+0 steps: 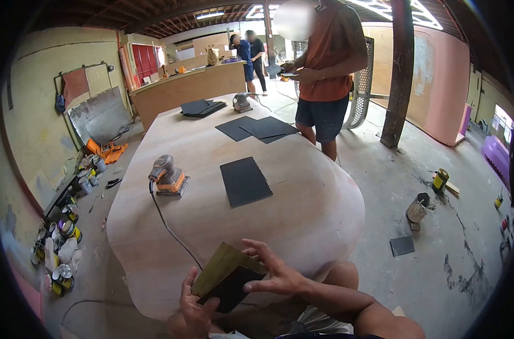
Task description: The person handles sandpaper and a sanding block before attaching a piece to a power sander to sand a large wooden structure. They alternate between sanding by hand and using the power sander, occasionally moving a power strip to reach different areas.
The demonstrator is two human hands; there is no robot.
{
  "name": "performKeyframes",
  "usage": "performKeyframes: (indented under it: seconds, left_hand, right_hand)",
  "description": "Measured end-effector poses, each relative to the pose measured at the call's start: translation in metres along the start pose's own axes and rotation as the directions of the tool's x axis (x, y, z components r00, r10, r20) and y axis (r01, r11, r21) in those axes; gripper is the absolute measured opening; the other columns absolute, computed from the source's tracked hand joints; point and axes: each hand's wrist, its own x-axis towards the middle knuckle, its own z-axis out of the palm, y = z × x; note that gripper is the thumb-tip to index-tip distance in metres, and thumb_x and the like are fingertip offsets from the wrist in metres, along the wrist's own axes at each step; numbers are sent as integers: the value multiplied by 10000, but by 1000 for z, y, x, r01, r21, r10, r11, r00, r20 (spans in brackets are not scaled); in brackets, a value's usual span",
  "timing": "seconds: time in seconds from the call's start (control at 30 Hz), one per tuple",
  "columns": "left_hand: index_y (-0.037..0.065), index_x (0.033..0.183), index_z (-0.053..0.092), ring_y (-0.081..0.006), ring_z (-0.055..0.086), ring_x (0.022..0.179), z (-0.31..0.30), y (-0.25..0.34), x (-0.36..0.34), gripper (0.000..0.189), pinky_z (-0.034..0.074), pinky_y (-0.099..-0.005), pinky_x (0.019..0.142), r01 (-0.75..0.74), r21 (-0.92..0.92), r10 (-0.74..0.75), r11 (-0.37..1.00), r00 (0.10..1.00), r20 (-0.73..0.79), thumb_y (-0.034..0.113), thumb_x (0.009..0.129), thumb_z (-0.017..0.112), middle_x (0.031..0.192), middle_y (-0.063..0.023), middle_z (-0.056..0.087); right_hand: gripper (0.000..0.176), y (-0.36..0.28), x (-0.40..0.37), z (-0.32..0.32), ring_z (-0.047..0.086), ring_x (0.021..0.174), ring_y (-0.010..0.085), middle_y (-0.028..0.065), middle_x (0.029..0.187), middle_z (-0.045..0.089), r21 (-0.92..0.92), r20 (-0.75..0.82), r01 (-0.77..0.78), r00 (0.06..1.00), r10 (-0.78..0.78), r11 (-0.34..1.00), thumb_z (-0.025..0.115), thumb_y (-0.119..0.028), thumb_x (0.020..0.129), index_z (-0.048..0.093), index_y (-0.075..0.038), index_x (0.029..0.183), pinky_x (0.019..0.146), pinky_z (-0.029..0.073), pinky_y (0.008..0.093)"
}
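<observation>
My left hand (196, 305) grips a folded sheet of sandpaper (240, 288) at its lower left, with the thumb on the black face. The olive-brown backing shows on the raised flap. At the sheet's right edge is my right hand (279, 271), its thumb against the black side and its fingers curved around the fold. Beyond my hands, a single black sandpaper sheet (246, 182) lies flat on the large pale, curved worktop (183, 226). An orange and grey electric sander (169, 176) stands to its left, its cord running toward me.
Overlapping black sheets (262, 129), a sheet stack (203, 108) and a second sander (242, 103) lie farther back. A person in an orange top (330, 56) stands at the right side, holding something. Cans (70, 230) line the left wall; a post (400, 73) rises at right.
</observation>
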Motion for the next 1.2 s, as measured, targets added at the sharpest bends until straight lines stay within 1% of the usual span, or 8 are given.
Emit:
performKeyframes:
  seconds: [0.1,0.2,0.3,0.4,0.6,0.7,1.0,1.2]
  left_hand:
    - [-65,1416,389,-248,602,1181,-9,-3,2,809,455,-356,1043,17,72,-22,997,997,78,176,788,839,1288,-172,605]
    - [-45,1272,575,-198,654,1057,1,2,4,509,500,-323,968,-38,179,29,983,998,54,124,842,789,1151,-124,681]
    - [-51,1245,599,-166,650,1038,4,8,6,439,505,-296,940,-32,251,14,967,997,72,145,882,752,1134,-124,690]
    - [-43,1198,640,-136,654,988,6,11,6,350,518,-272,892,-34,317,19,948,999,51,145,915,722,1085,-105,709]
    - [-23,1114,706,-106,668,881,7,7,3,237,542,-247,800,-33,302,31,953,999,12,149,951,694,975,-79,741]
    - [-23,1093,719,-98,668,854,8,8,2,230,543,-236,777,-37,337,38,941,999,4,160,955,697,948,-73,746]
    - [-28,1076,724,-83,653,821,8,11,1,236,534,-222,743,-47,367,45,929,999,16,175,957,702,916,-64,744]
    - [-30,1068,724,-82,647,811,9,10,1,236,530,-225,742,2,312,-4,950,1000,5,178,959,699,912,-60,743]
  right_hand:
    - [942,-1,5,-3,457,1288,287,168,1383,476,205,-28,44,999,-39,978,814,-429,829,284,-104,1537,1071,403,426]
    - [734,-11,9,-11,561,1150,222,139,1257,589,14,-16,53,998,-53,998,791,-344,872,441,-61,1450,980,467,382]
    - [481,-16,12,-9,636,964,152,96,1057,675,125,-43,-60,997,66,990,763,-254,904,582,-24,1285,855,518,311]
    - [301,-12,13,-4,602,779,70,19,874,653,176,-99,-46,993,65,983,751,-197,912,621,-14,1113,694,494,243]
    - [253,-25,10,-6,440,678,32,-51,736,499,15,-115,-86,990,87,996,762,-207,907,586,-29,947,598,378,218]
    - [259,-20,8,-9,432,674,35,-61,729,477,-64,-117,-97,989,89,993,764,-211,906,582,-29,928,599,374,214]
    - [294,-31,8,-3,372,686,35,-72,803,436,-19,-106,6,994,-8,1000,716,-121,932,611,-36,1193,628,331,197]
    - [230,-19,7,-3,365,667,41,-56,802,458,42,-74,32,997,-28,999,688,-65,927,624,-41,1146,615,320,208]
